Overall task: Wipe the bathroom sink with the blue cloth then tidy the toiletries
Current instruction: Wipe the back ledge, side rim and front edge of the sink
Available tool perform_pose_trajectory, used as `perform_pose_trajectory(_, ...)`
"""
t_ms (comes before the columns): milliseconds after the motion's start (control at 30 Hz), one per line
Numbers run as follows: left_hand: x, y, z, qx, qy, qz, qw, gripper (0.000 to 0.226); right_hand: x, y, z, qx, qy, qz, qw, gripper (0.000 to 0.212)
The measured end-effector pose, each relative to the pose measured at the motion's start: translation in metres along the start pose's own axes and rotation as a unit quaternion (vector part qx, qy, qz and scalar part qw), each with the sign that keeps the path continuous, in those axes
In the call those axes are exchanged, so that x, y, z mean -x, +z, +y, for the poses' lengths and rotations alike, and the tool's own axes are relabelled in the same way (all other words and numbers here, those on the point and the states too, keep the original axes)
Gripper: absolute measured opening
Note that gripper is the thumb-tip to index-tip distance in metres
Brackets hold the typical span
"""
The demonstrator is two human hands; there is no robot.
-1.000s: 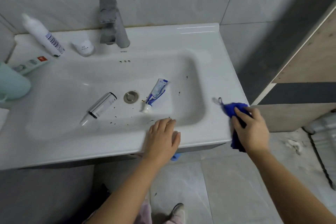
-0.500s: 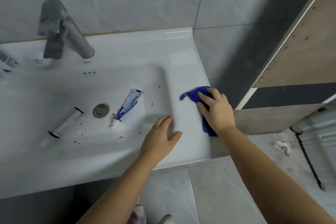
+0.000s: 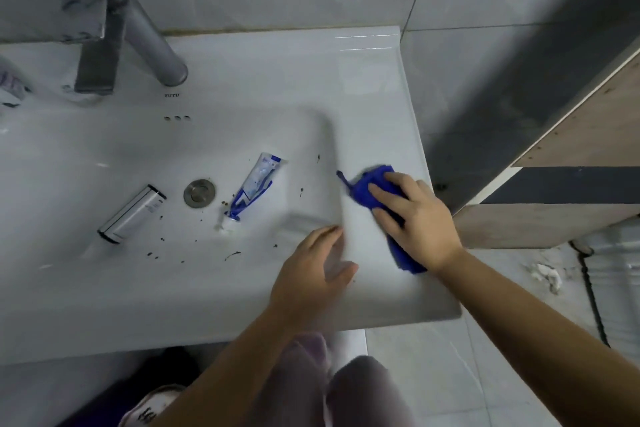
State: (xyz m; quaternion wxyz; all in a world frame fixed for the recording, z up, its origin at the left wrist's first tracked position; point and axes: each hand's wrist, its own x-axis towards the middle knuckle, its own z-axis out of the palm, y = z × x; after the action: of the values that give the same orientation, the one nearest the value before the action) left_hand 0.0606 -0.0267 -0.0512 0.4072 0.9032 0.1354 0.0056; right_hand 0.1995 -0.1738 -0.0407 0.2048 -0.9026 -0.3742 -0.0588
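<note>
The white sink (image 3: 367, 87) fills the left and centre of the view. My right hand (image 3: 415, 218) presses the bunched blue cloth (image 3: 363, 185) onto the sink's right ledge, fingers spread over it. My left hand (image 3: 311, 274) rests flat on the front right rim, fingers straight. In the basin lie a blue and white toothpaste tube (image 3: 254, 185), cap toward me, and a silver tube (image 3: 133, 213) left of the drain (image 3: 199, 193). Dark specks dot the basin floor.
A grey faucet (image 3: 117, 28) stands at the back left. A blurred toiletry (image 3: 12, 85) shows at the left edge. A wooden panel (image 3: 571, 166) stands close to the sink's right side. Grey tiled floor lies below, with my legs (image 3: 346, 385) under the front rim.
The view has swung right and closer. My right hand has slid the blue cloth from the sink's right edge inward onto the ledge. My left hand has shifted right along the front rim.
</note>
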Motion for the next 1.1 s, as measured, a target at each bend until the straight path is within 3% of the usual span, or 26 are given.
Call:
perform_pose_trajectory(133,0.000,-0.004,-0.001,0.005,-0.034,0.025,0.999,0.067,0.014,-0.009,0.006,-0.052,-0.098,-0.035,0.993,0.031)
perform_pose_trajectory(300,0.024,-0.009,-0.004,-0.116,-0.010,0.098,0.988,0.042,-0.074,0.016,0.011,-0.020,-0.037,-0.008,0.999,0.031)
perform_pose_trajectory(367,0.041,-0.007,0.001,-0.154,-0.042,0.118,0.980,0.042,-0.047,0.017,-0.009,-0.057,-0.105,-0.018,0.993,0.031)
perform_pose_trajectory(467,0.065,-0.004,0.011,-0.203,-0.079,0.168,0.962,0.045,0.023,0.004,-0.033,-0.106,-0.241,-0.108,0.959,0.029)
perform_pose_trajectory(567,0.083,0.004,0.020,-0.202,-0.121,0.205,0.950,0.044,0.002,0.003,-0.023,-0.093,-0.315,-0.131,0.935,0.030)
perform_pose_trajectory(667,0.088,0.014,0.024,-0.193,-0.168,0.210,0.944,0.045,-0.040,0.009,-0.008,-0.067,-0.234,-0.050,0.969,0.030)
perform_pose_trajectory(733,0.086,0.018,0.027,-0.190,-0.182,0.218,0.940,0.045,-0.015,0.008,-0.019,-0.073,-0.202,-0.050,0.975,0.031)
perform_pose_trajectory(833,0.083,0.025,0.029,-0.179,-0.196,0.235,0.935,0.044,0.043,0.002,-0.031,-0.113,-0.293,-0.117,0.942,0.035)
perform_pose_trajectory(933,0.080,0.031,0.033,-0.183,-0.207,0.257,0.926,0.046,0.012,-0.002,-0.007,-0.107,-0.354,-0.129,0.920,0.035)
perform_pose_trajectory(1100,0.057,0.045,0.047,-0.174,-0.219,0.264,0.923,0.046,-0.064,0.003,0.044,-0.049,-0.167,-0.045,0.984,0.037)
